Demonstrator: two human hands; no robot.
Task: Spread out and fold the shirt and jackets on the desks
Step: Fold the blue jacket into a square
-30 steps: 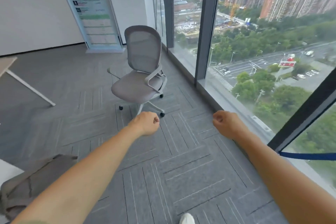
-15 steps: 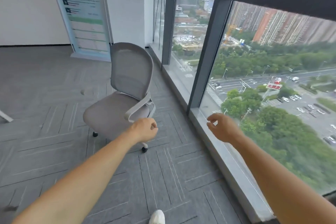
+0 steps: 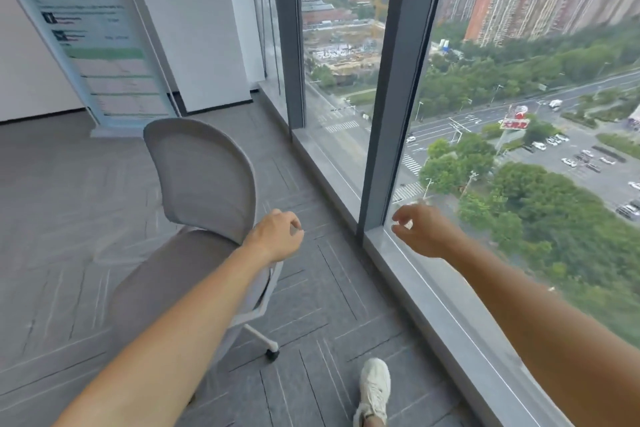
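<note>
No shirt, jacket or desk shows in the head view now. Both my arms stretch forward at about waist height. My left hand (image 3: 277,236) hangs over the right edge of a grey office chair (image 3: 194,218), fingers loosely curled, holding nothing. My right hand (image 3: 420,230) hovers in front of the window sill (image 3: 433,288), fingers loosely curled and also empty. Neither hand touches anything.
The grey chair stands close on my left, its back toward me. Floor-to-ceiling windows with dark frames (image 3: 398,97) run along the right. A standing poster banner (image 3: 93,38) leans at the far wall. My white shoe (image 3: 374,388) is on the grey carpet.
The view has swung right and moved toward the window; the chair is now much closer. The brown garment and the desk at the left edge have left the view. My fists have loosened.
</note>
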